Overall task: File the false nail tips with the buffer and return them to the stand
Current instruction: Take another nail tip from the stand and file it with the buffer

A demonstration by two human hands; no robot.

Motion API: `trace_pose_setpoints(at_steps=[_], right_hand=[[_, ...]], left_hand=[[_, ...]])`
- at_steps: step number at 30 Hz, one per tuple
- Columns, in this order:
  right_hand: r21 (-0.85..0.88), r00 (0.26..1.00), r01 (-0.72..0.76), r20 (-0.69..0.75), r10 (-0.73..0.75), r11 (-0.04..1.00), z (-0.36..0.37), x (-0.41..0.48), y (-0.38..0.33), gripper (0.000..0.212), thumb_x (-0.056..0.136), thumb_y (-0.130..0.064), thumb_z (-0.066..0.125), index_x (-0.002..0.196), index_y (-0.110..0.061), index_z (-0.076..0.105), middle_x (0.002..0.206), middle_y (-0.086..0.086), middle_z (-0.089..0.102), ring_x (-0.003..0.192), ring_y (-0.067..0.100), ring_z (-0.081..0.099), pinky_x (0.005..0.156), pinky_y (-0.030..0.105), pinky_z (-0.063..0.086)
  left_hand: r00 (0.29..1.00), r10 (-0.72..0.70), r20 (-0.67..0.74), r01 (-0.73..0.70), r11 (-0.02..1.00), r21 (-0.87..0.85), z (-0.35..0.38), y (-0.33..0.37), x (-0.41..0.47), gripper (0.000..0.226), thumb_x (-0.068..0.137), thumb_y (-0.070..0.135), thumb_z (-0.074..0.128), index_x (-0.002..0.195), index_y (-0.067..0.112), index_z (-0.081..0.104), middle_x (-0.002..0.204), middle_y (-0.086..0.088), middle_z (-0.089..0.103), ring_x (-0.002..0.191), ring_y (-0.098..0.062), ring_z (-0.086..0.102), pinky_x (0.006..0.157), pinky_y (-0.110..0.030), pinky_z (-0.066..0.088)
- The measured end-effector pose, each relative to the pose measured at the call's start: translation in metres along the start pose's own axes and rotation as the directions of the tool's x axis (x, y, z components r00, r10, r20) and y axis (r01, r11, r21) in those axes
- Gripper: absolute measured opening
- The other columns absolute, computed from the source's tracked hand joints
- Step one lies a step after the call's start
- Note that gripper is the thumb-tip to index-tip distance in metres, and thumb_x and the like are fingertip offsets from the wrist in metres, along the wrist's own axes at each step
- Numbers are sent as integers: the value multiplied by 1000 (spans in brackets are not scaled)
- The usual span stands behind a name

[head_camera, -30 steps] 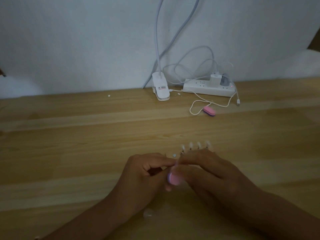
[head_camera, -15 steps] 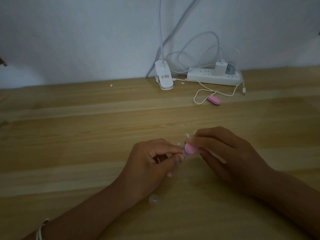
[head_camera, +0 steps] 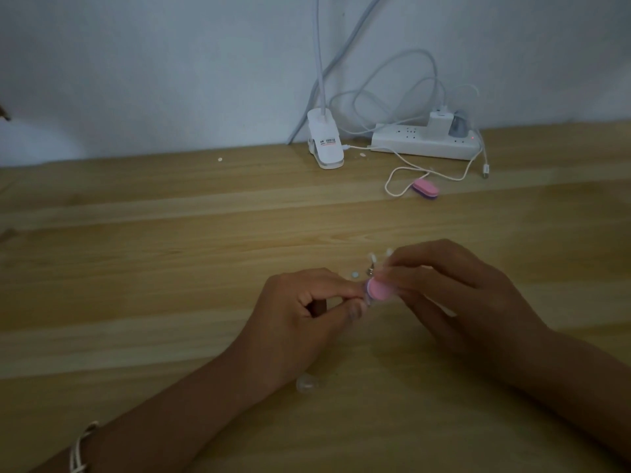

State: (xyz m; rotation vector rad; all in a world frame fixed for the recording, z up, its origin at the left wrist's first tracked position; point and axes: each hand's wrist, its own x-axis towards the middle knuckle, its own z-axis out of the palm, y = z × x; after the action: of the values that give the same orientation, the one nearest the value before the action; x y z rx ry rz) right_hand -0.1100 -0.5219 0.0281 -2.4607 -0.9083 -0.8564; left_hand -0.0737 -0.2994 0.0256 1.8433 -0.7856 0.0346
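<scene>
Mid-filing: my right hand (head_camera: 454,295) pinches the pink buffer (head_camera: 379,290) against 1 nail tip (head_camera: 367,299) pinched in my left hand (head_camera: 300,312). Next, I reckon, gentle reseating on the stand (head_camera: 371,268).

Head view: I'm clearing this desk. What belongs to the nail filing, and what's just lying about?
Job: pink buffer in right hand; nail tip in left hand; stand; loose tip.
Lying about: second buffer, power strip, clip lamp.
</scene>
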Motion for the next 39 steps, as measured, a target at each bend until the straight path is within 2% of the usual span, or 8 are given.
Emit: trace_pose_setpoints(at_steps=[8, 13, 16, 21, 26, 29, 34, 39], right_hand=[[84, 1000, 14, -20, -12, 996, 6, 2, -13, 21, 94, -3, 63, 112, -5, 73, 113, 10, 67, 99, 21, 66, 85, 31, 52], [71, 999, -32, -13, 33, 997, 3, 2, -3, 23, 89, -1, 68, 111, -3, 73, 112, 10, 68, 101, 21, 66, 85, 36, 53], [104, 998, 54, 9, -55, 993, 10, 0, -12, 22, 95, -3, 65, 116, -4, 72, 115, 9, 67, 102, 17, 64, 87, 28, 51], [60, 1000, -20, -21, 21, 998, 1, 2, 0, 20, 93, -3, 66, 111, -3, 73, 111, 10, 68, 102, 18, 64, 87, 31, 52], [82, 996, 90, 8, -91, 993, 8, 2, -13, 19, 96, -5, 64, 112, -4, 74, 112, 11, 68, 98, 21, 66, 85, 27, 51], [59, 1000, 15, -10, -15, 998, 1, 3, -2, 20, 95, -6, 64, 113, -3, 73, 112, 12, 68, 100, 22, 66, 88, 29, 52], [102, 996, 91, 5, -92, 991, 8, 1, -13, 23, 101, -7, 57, 119, -6, 72, 115, 11, 68, 100, 20, 66, 85, 28, 51], [99, 1000, 13, 12, -15, 995, -2, 4, 2, 25, 93, 2, 64, 114, -5, 73, 114, 11, 68, 103, 21, 67, 85, 35, 54]], left_hand=[[999, 23, 24, -23, 1000, -17, 0, 0, 1, 17, 83, 35, 68, 96, 28, 75, 69, 15, 63, 52, -1, 40, 51, -16, 34], [1000, -10, -3, 10, 1000, 2, 1, -1, 2, 18, 81, 29, 71, 99, 33, 74, 66, 2, 63, 50, -1, 37, 52, -17, 31], [999, 19, 27, -18, 999, -35, 0, 0, 2, 21, 80, 39, 67, 97, 29, 75, 69, 11, 64, 51, -1, 40, 51, -20, 34], [1000, 5, -9, -5, 1000, -17, 1, 2, 2, 14, 80, 24, 73, 93, 27, 78, 65, 5, 62, 51, -2, 35, 51, -18, 30], [1000, 25, 19, -24, 999, -42, -2, 2, 1, 18, 79, 32, 75, 93, 22, 78, 73, 3, 68, 50, -1, 38, 50, -24, 35], [1000, 4, -13, -4, 1000, -3, 0, 3, 3, 13, 80, 24, 74, 91, 21, 79, 69, -1, 67, 49, -6, 36, 50, -20, 32], [999, 36, -20, -36, 999, -8, -2, 4, 2, 16, 75, 21, 75, 90, 16, 78, 71, 11, 67, 48, 2, 41, 50, -13, 32], [999, 11, -43, -9, 1000, 27, 1, 6, 1, 13, 77, 17, 77, 89, 22, 79, 71, 11, 67, 47, 0, 38, 51, -11, 32]])
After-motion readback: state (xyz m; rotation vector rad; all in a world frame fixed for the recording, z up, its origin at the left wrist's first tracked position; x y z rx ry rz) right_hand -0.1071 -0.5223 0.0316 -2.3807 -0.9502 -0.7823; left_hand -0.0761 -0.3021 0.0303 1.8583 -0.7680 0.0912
